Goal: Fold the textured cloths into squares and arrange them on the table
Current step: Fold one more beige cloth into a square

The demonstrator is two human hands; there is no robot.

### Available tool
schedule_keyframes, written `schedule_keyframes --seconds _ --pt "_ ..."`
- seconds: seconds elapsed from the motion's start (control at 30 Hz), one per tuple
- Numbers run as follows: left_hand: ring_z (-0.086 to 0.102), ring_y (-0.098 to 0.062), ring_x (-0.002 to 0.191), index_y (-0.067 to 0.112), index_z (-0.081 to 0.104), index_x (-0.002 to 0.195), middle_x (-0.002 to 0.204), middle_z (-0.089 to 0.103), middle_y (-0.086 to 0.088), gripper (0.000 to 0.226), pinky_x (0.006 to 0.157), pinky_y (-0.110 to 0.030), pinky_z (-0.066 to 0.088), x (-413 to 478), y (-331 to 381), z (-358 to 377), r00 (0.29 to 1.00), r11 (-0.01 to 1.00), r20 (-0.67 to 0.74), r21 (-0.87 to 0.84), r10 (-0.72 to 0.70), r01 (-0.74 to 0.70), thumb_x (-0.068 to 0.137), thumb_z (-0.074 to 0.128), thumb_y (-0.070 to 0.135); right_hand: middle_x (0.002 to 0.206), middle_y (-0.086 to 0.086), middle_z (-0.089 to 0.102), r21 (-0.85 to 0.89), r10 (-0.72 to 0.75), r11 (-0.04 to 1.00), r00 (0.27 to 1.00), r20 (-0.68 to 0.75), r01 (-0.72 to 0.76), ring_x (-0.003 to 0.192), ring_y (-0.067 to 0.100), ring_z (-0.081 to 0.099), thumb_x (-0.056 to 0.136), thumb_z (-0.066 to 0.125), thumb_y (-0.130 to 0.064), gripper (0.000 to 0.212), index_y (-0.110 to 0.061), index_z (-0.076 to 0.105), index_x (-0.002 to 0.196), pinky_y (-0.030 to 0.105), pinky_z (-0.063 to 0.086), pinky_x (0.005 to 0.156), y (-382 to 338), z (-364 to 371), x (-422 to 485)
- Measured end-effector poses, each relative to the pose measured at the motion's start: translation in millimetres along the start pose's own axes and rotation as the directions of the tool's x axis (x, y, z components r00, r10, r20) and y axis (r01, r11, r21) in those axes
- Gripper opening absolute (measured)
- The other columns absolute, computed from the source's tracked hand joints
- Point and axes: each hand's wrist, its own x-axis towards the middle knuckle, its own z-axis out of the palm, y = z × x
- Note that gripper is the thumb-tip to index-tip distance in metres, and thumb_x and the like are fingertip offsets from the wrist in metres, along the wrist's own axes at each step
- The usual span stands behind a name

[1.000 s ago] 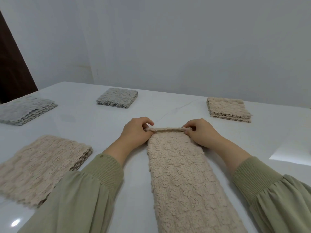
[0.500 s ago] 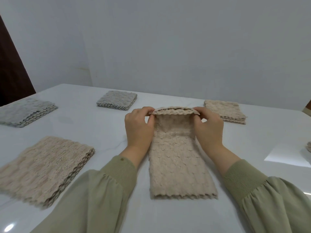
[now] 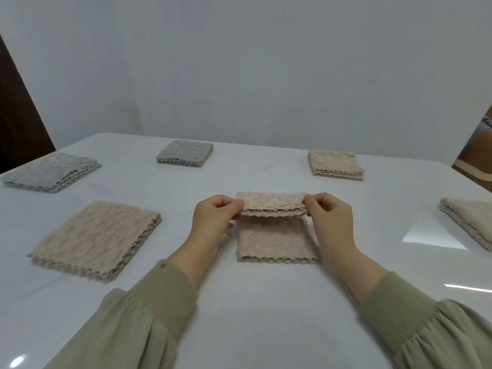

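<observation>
Nubbly beige cloth (image 3: pixel 277 242) with scalloped edges mid-table, left hand (image 3: pixel 213 219) and right hand (image 3: pixel 330 217) pinching its raised folded flap's corners, glossy white table (image 3: pixel 239 302), folded beige and grey squares around

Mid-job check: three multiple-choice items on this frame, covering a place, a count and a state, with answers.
1. The cloth being folded lies: A. on the table, between left hand and right hand; B. hanging off the near edge; C. against the wall.
2. Grey piles on the table: A. one; B. two; C. four.
3. The cloth's top flap is: A. flat, untouched; B. rolled up; C. raised, pinched at both corners.
Answers: A, its lower layer rests flat between the forearms; B, one far left, one far centre; C, each grip holds a corner above the lower layer.
</observation>
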Motion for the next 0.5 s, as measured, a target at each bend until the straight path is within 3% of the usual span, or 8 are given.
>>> schedule_keyframes --seconds 0.1,0.23,0.37,0.5 --pt "0.060 -0.015 0.051 0.013 0.061 0.083 0.061 0.065 -0.003 0.011 0.048 -0.024 0.044 -15.1 3.7 -7.6 0.986 0.991 0.102 -0.022 -0.130 0.133 0.082 0.068 0.005 0.063 0.004 0.058 0.009 0.092 0.996 0.995 0.045 -0.092 0.054 0.007 0.053 0.085 0.064 -0.010 0.008 -0.011 0.066 0.077 0.014 0.042 0.055 -1.3 -9.5 -17.0" --pt "0.061 -0.020 0.052 0.024 0.054 0.114 0.061 0.067 -0.005 0.037 0.047 -0.025 0.045 -29.5 8.3 -14.0 0.951 0.978 0.246 0.142 -0.188 0.156 0.084 0.065 0.006 0.058 0.003 0.052 -0.056 0.120 0.992 0.988 0.099 -0.115 0.051 0.009 0.046 0.083 0.064 -0.004 0.011 -0.013 0.063 0.077 0.009 0.037 0.047 -1.1 -22.8 -29.9" --pt "0.065 -0.023 0.056 0.026 0.055 0.117 0.071 0.071 -0.005 0.033 0.050 -0.026 0.045 -31.3 6.0 -14.1 0.960 0.970 0.229 0.215 -0.159 0.109 0.086 0.062 0.017 0.060 0.003 0.054 -0.195 0.143 0.976 0.967 0.210 -0.102 0.044 0.003 0.043 0.083 0.063 -0.005 0.008 -0.012 0.063 0.079 0.009 0.036 0.044 -1.1 -30.7 -35.4" --pt "0.063 -0.019 0.051 0.025 0.057 0.117 0.070 0.067 -0.008 0.033 0.049 -0.025 0.046 -30.0 6.0 -14.4 0.968 0.962 0.212 0.263 -0.133 0.074 0.086 0.062 0.016 0.056 0.002 0.050 -0.205 0.113 0.977 0.967 0.229 -0.066 0.040 0.003 0.040 0.084 0.061 -0.003 0.009 -0.010 0.062 0.079 0.011 0.035 0.042 -0.7 -29.7 -36.0"
